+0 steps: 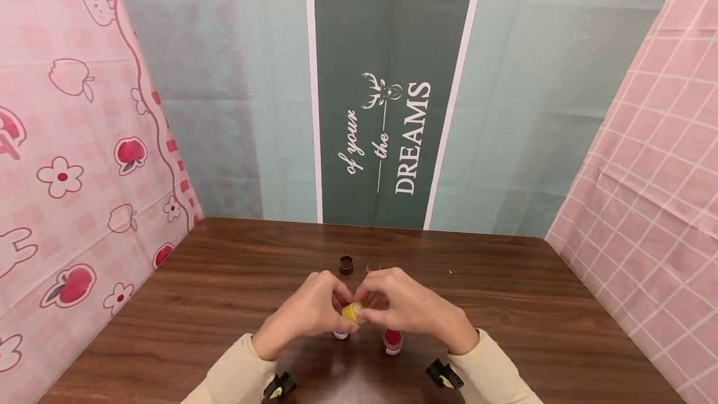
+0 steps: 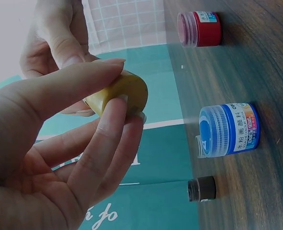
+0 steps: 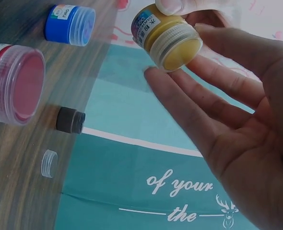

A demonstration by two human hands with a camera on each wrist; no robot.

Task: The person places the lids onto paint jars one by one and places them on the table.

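Over the table, my left hand (image 1: 313,307) grips a small yellow paint jar (image 2: 127,93) by its base, thumb on one side and fingers on the other. The jar is tilted, its clear ribbed lid (image 3: 177,50) toward my right hand (image 1: 401,301). In the right wrist view, the right thumb touches the lid's edge and the fingertips reach to its opposite side. Below the hands stand a blue paint jar (image 2: 230,130) and a red paint jar (image 1: 392,341), both with clear lids. Beyond the hands is a black paint jar (image 1: 346,265).
A loose clear lid (image 3: 49,164) lies near the black jar on the dark wooden table (image 1: 224,285). A tiny white speck (image 1: 450,272) is farther right. Green cloth (image 1: 269,142) hangs behind the table, with pink cloths (image 1: 662,142) at the sides.
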